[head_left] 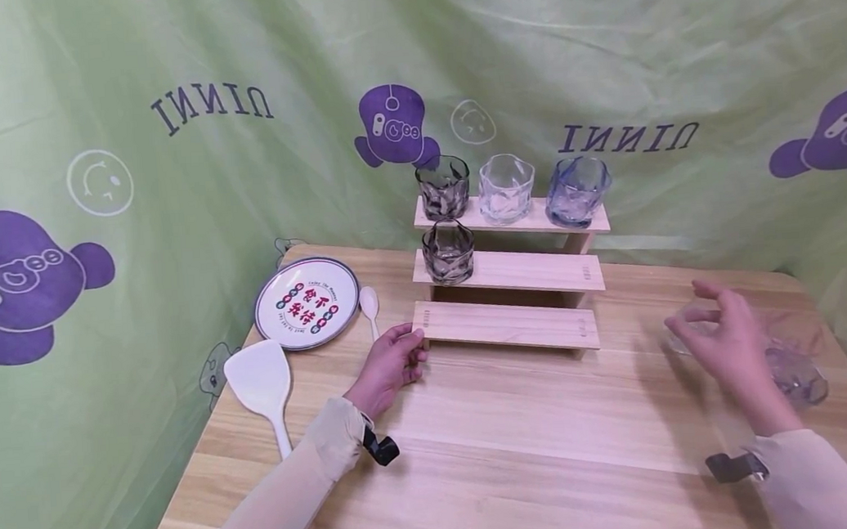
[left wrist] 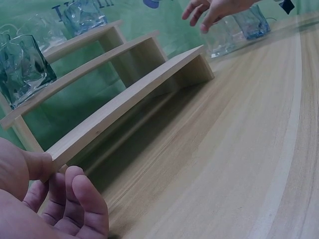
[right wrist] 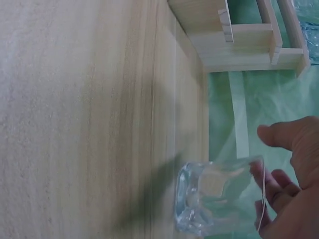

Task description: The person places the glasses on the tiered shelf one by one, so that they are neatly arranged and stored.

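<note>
My left hand (head_left: 389, 368) pinches the left end of the lowest tier of a wooden three-tier stand (head_left: 509, 325); in the left wrist view its thumb lies on the board (left wrist: 124, 102) with the other fingers curled below. Over on the right, my right hand (head_left: 735, 345) is at a clear glass (head_left: 682, 332), blurred in the head view. The right wrist view has that glass (right wrist: 214, 199) upright on the table, with the right hand (right wrist: 294, 184) at its rim, thumb held away and fingers behind the glass. Whether they touch it I cannot tell.
On the stand's top tier are a dark glass (head_left: 444, 189), a clear glass (head_left: 507, 189) and a bluish glass (head_left: 577, 192); another dark glass (head_left: 448, 253) sits on the middle tier. More glassware (head_left: 796, 374) stands far right. Left are a plate (head_left: 307, 304), small spoon (head_left: 370, 303) and white spatula (head_left: 258, 378).
</note>
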A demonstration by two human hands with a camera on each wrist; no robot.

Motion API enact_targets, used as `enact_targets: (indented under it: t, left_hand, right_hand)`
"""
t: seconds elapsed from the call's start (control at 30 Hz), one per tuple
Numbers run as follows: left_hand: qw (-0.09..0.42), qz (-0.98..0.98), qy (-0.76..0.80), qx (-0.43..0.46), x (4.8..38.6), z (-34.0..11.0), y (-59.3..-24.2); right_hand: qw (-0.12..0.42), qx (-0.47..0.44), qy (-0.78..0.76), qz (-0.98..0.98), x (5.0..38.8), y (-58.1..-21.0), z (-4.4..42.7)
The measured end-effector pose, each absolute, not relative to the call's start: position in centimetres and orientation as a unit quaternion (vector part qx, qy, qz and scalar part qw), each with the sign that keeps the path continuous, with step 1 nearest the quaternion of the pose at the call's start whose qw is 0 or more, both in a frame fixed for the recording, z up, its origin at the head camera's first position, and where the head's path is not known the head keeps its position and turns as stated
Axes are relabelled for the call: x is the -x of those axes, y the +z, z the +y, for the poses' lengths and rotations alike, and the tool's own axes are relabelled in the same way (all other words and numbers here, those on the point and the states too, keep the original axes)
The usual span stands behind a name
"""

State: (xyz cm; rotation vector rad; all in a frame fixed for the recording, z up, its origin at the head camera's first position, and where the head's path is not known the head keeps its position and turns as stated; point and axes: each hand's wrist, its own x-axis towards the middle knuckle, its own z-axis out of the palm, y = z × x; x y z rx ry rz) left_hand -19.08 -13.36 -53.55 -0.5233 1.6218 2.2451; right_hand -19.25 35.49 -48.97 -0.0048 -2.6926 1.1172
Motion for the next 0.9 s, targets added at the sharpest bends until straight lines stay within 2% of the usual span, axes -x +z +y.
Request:
enact_targets:
  t: [0.23,0.5,0.73,0.9]
  left_hand:
    - [0.160,0.570,0.785,0.184,19.1,-13.3,-53.4]
    - [0.160,0.569,0.785,0.186,19.2,-13.3,-53.5]
    - [0.160,0.567,0.787,0.184,19.1,-13.3,-53.5]
    - [0.159,0.562,0.790,0.186,19.1,-13.2,-53.4]
  right_hand:
    - [0.131,0.046,0.366,-0.920,19.3,-49.2,34.9]
    - [0.100,0.113,0.392,-0.908,19.1,-49.9,35.1]
    - [0.099,0.107,0.421,-0.895,19.0,-50.5,35.0]
    - [0.072,0.106,0.464,-0.876,19.0,-50.7,34.8]
